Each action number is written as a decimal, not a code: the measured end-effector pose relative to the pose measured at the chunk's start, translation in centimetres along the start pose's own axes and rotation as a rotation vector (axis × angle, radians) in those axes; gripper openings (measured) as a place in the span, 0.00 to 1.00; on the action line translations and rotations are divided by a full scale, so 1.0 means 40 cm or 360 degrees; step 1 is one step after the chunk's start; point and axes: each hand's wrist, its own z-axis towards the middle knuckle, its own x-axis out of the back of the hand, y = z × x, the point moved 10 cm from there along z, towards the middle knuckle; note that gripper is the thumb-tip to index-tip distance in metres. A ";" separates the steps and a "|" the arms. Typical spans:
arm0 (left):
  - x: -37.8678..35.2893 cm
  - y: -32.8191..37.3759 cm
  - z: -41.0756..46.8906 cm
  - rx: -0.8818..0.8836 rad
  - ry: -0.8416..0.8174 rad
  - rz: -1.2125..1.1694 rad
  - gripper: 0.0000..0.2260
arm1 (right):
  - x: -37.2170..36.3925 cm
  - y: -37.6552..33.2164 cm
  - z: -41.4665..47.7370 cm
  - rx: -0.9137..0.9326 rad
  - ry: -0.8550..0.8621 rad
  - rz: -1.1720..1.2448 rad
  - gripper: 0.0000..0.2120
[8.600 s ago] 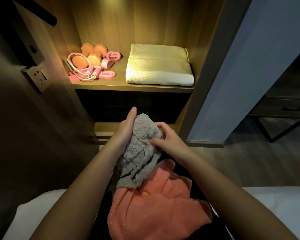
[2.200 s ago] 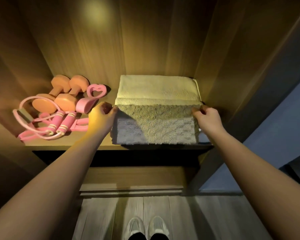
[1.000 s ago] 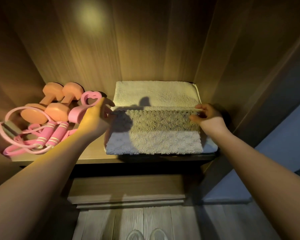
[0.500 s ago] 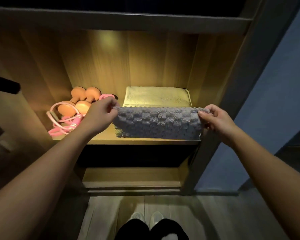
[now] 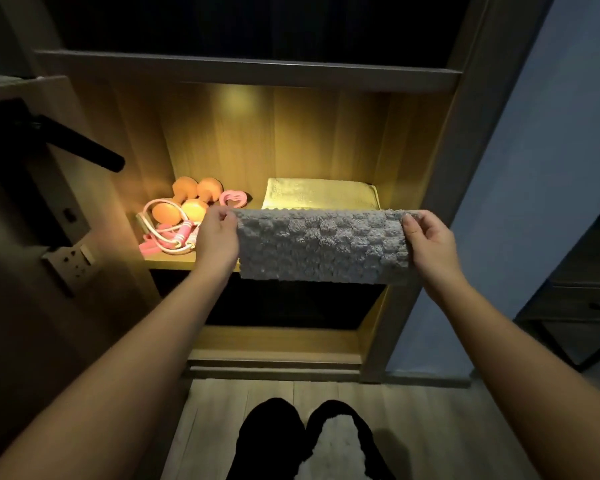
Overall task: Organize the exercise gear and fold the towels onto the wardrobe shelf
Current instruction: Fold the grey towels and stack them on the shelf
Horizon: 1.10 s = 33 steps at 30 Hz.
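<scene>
The grey towel [image 5: 321, 247] hangs as a short wide band in the air just in front of the shelf's [image 5: 174, 264] front edge. It is stretched between the two hands, which are well apart: the left hand [image 5: 219, 239] pinches its upper left corner and the right hand [image 5: 430, 244] its upper right corner. Behind it a pale folded towel [image 5: 321, 196] lies flat at the shelf's right end. Orange dumbbells [image 5: 194, 199], a pink heart-shaped grip [image 5: 234, 199] and a pink skipping rope [image 5: 168, 239] are grouped at the left end, so the gear looks sorted. The step in hand seems to be folding and stacking the grey towel. Next it likely needs laying flat on the pale towel with edges squared, clear of the rope
</scene>
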 end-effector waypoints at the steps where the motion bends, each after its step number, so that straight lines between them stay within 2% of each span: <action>1: 0.017 0.027 -0.014 -0.0189 0.0121 0.0130 0.07 | 0.001 -0.019 -0.010 0.0068 0.0068 -0.0063 0.08; 3: 0.036 0.067 -0.046 -0.0487 0.0293 0.0285 0.06 | 0.007 -0.044 -0.027 0.0141 0.0194 -0.0180 0.09; 5: 0.036 0.073 -0.059 -0.0562 0.0329 0.0291 0.06 | 0.010 -0.052 -0.035 0.0152 0.0235 -0.0221 0.11; 9: 0.022 0.043 -0.032 -0.0478 0.0252 0.0313 0.05 | 0.004 -0.021 -0.028 0.0056 0.0183 -0.0270 0.11; 16: -0.035 -0.102 0.038 -0.0162 0.0166 0.0266 0.07 | -0.040 0.099 0.006 -0.0108 0.0090 -0.0345 0.10; 25: -0.172 -0.213 0.221 -0.0133 0.0122 0.0560 0.05 | -0.135 0.301 0.179 -0.0283 -0.0016 -0.0393 0.11; 29: -0.251 -0.252 0.348 -0.0152 0.0095 0.0594 0.04 | -0.169 0.392 0.303 -0.0347 -0.0047 -0.0545 0.13; 33: -0.338 -0.296 0.459 -0.0050 0.0013 0.0662 0.07 | -0.197 0.490 0.413 -0.0505 -0.0087 -0.0619 0.08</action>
